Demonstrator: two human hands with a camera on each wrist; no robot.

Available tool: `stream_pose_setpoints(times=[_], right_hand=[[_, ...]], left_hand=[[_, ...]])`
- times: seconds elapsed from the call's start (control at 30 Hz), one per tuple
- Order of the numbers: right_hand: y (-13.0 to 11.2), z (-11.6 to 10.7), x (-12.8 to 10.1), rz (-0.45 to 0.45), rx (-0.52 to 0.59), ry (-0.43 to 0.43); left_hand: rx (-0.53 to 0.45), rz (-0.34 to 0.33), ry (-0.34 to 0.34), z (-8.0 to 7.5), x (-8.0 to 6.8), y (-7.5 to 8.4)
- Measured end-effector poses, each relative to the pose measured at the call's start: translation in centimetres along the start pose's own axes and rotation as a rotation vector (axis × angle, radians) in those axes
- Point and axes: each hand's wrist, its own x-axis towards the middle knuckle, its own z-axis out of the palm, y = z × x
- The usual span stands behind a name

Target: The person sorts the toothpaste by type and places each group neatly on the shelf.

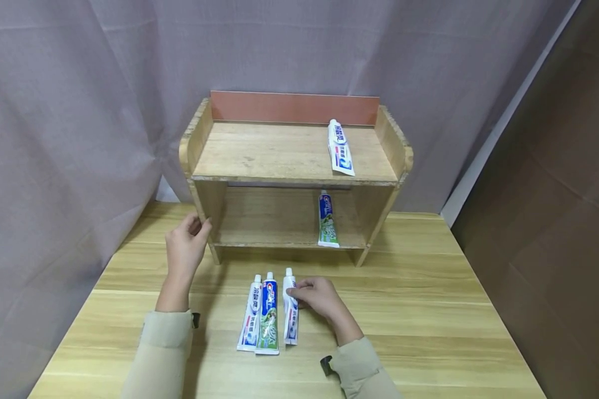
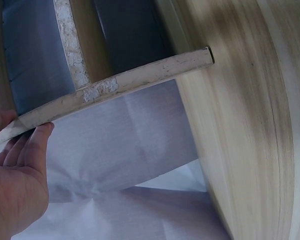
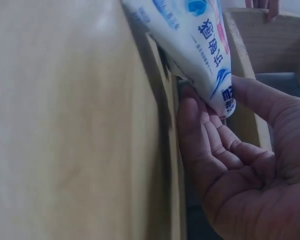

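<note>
While the left hand (image 1: 186, 247) rests against the left side panel of the wooden shelf (image 1: 289, 152), its fingers lie fairly straight on the panel's near edge and its thumb sits on the inner side; the left wrist view shows the fingertips (image 2: 37, 137) touching that worn pale edge, so the grasp is loose and wide, with nothing curled tight. This shelf stands at the far side of the wooden table (image 1: 429, 310), backed by a grey curtain (image 1: 55, 111).

Just right of the left forearm, three tubes lie side by side on the table, near the person, caps pointing far: a white tube (image 1: 250, 316) on the left, a blue-and-green tube (image 1: 268, 318) in the middle touching it, and a second white tube (image 1: 289, 313) on the right. The right hand (image 1: 319, 296) pinches this rightmost tube near its cap end between thumb and fingers; the right wrist view shows the tube (image 3: 200, 55) held at the fingertips (image 3: 195, 107), the palm open behind it.

Farther right on the shelf, a blue-and-green tube on the lower board (image 1: 327, 221) lies toward the right, and a white tube on the top board (image 1: 340, 148) lies above it, also at the right.
</note>
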Motion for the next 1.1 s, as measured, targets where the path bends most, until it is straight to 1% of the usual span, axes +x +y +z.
stream_pose_setpoints(times=[0.1,0.33,0.43,0.6,0.83,1.1], right_hand=[[-0.4,-0.3,-0.1,-0.017,-0.010,0.015],[-1.2,-0.8,-0.2,-0.030,-0.016,0.043],[-1.6,-0.9,-0.3,-0.027,-0.035,0.063],[-2.1,-1.2,-0.5,-0.025,-0.052,0.082],[-2.5,-1.6,-0.7,-0.021,-0.034,0.080],[-2.9,-1.8,-0.9,-0.029,-0.031,0.085]], left_hand=[[0.002,0.011,0.005,0.0,0.0,0.0],[-0.003,0.025,0.009,0.1,0.2,0.1],[-0.006,0.028,0.009,0.1,0.2,0.0],[0.001,0.021,0.010,0.0,0.1,0.0],[0.008,0.020,0.007,0.0,0.1,0.1],[0.013,-0.002,-0.003,-0.1,0.0,0.3]])
